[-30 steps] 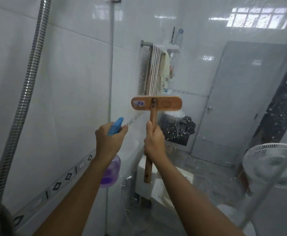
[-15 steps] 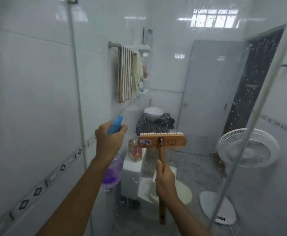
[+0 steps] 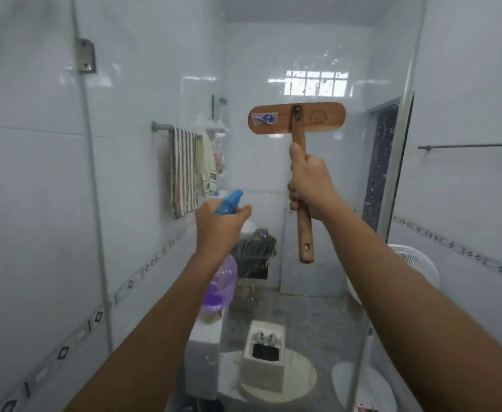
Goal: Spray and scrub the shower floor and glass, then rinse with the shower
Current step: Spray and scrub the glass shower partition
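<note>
Brush: we see a flat oblong wooden scrub brush with rounded ends, a torn blue sticker on its back, on a straight wooden handle with a hole near the bottom.
Bottle: our spray bottle has a translucent purple, rounded plastic body and a blue trigger head.
Glass: the glass panel ahead of us is clear, speckled with droplets.
Right hand: our right hand is fisted around the mid-handle, brush head upright above it, against the glass.
Left hand: our left hand wraps the bottle's neck, lower and left of the brush, body hanging below it.
</note>
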`<state>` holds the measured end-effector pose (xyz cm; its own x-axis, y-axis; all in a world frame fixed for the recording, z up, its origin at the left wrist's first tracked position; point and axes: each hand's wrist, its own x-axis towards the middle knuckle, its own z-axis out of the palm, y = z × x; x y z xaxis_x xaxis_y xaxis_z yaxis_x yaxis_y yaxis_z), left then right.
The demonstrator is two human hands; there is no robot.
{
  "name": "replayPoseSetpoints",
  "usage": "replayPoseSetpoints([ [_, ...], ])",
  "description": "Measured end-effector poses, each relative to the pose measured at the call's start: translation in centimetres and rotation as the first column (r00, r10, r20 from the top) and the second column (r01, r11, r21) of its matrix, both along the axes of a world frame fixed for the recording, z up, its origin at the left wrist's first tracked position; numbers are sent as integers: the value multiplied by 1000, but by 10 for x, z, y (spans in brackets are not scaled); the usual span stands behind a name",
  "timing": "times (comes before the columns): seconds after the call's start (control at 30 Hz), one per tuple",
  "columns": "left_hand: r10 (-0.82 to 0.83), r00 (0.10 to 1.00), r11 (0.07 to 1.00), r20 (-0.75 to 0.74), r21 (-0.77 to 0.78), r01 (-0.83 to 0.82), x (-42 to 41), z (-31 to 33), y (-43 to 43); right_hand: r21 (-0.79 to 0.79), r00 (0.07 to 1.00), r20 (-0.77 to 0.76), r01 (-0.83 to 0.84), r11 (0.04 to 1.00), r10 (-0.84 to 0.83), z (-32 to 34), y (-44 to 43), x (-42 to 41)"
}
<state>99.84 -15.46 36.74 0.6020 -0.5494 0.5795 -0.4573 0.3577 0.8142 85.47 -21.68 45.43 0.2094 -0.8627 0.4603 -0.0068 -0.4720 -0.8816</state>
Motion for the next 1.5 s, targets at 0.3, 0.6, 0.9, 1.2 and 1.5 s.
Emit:
replayPoseSetpoints([
  [0.3,94,969,991,227,70,-112,-3,20,4,11,997,-81,-5,1000,6,-7,2,-1],
  [0.6,73,971,996,227,32,-83,3,14,11,67,995,-86,-48,997,54,-4,8,5],
  [0.9,91,982,996,168,11,-94,5,15,20,56,996,-75,-53,997,57,-8,12,11],
  [1.2,217,961,976,170,-7,-220,16,2,30,-122,994,-98,36,992,-48,-56,4,30],
  [1.5,256,952,967,166,-29,-255,28,-29,42,78,986,-159,-30,996,43,-270,27,32],
])
